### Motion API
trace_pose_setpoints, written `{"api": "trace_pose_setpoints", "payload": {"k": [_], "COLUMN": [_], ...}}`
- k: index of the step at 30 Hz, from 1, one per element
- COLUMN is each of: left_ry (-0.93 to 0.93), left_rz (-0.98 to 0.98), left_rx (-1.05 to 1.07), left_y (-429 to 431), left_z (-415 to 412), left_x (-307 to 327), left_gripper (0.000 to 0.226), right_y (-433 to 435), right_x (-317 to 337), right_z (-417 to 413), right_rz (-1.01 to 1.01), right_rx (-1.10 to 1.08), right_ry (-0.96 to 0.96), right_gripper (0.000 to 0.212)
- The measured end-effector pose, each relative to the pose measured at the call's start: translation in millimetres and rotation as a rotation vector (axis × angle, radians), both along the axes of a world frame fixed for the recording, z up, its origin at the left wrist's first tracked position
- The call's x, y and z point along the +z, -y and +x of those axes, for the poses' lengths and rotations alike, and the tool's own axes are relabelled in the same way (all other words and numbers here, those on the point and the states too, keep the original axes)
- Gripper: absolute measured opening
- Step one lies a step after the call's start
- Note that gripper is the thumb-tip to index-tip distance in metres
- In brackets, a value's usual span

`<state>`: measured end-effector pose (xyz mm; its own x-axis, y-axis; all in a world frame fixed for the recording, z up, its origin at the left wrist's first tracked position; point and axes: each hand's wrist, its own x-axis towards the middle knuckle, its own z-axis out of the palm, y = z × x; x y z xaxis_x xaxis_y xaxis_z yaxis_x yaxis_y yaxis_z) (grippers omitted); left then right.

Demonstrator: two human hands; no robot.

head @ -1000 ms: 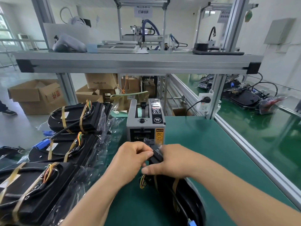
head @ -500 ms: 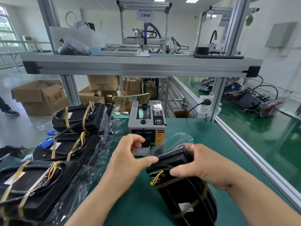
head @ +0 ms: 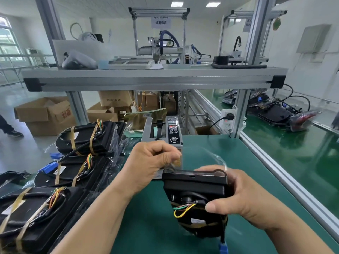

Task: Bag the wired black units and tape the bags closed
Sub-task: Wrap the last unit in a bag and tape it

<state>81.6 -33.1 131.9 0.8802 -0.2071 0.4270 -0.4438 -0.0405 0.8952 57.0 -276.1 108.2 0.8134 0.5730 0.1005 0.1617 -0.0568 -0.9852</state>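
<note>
Green bench (head: 211,143), head view: my right hand (head: 236,197) grips the bagged black unit (head: 195,186) by its stiff casing; left hand (head: 152,162) just beside pinches something at the tape dispenser (head: 172,129), probably tape. Bag looks slippery; hold casing, not wires.

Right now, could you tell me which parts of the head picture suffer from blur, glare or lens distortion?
In the head view, the wide lens bows the shelf beam and tilts the uprights outward; the clear bag over the black unit is smeared by motion and barely readable; the left hand is slightly soft at its fingers; the window at the left edge is blown out; the ceiling lights glare mildly.
</note>
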Motion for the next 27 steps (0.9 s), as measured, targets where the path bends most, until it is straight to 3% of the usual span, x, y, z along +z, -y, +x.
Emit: {"api": "trace_pose_setpoints", "payload": {"k": [2, 5, 9, 12, 16, 27], "left_ry": [-0.087, -0.363, -0.705, -0.883, -0.984, -1.05], "left_rz": [-0.097, -0.255, -0.408, -0.525, -0.548, -0.657], "left_rx": [0.22, 0.552, 0.597, 0.542, 0.512, 0.548], "left_y": [-4.3, -11.3, -3.7, 2.1, 6.1, 16.6], "left_z": [8.7, 23.3, 39.3, 55.0, 69.3, 81.2], "left_x": [-7.8, -34.2, -63.7, -67.4, -68.9, -62.6], "left_gripper": [0.011, 0.019, 0.019, 0.021, 0.024, 0.022], "right_y": [-1.2, -5.1, -16.8, -24.9, -29.6, -29.1], "right_x": [-6.4, -21.4, -31.8, -33.6, -35.9, -40.6], "right_z": [-2.6, -5.0, -4.4, -5.1, -8.7, -9.4], "right_rz": [0.002, 0.096, 0.261, 0.24, 0.192, 0.168], "right_rx": [-0.102, -0.33, -0.472, -0.482, -0.482, -0.476], "right_ry": [0.053, 0.088, 0.024, 0.015, 0.02, 0.064], "right_gripper": [0.059, 0.061, 0.066, 0.062, 0.054, 0.064]}}
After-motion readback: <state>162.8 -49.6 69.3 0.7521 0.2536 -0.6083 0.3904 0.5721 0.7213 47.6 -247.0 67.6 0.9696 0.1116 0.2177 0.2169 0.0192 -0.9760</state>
